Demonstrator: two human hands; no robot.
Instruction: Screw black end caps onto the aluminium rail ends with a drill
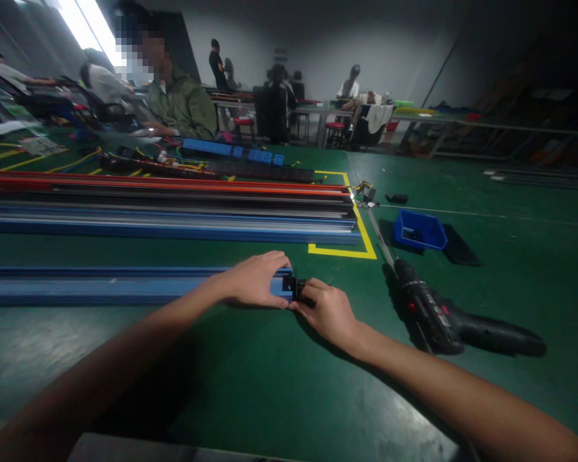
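A long blue metal profile (125, 289) lies across the green table from the left. Near its right end, my left hand (257, 280) straddles it, thumb on the near side and fingers on the far side. My right hand (328, 311) pinches a small black end cap (296, 286) at the profile's open end. The cap touches the end; how deep it sits I cannot tell. To the right lies a black cordless drill (428, 314) on its side, its long bit pointing away from me.
Behind lie more blue, black and red profiles (173, 205) inside a yellow tape outline (341, 255). A blue bin (420, 231) holds small black parts beside a dark flat piece (462, 245). A power strip (231, 151) and wires lie farther back. A co-worker (183, 102) sits across the table.
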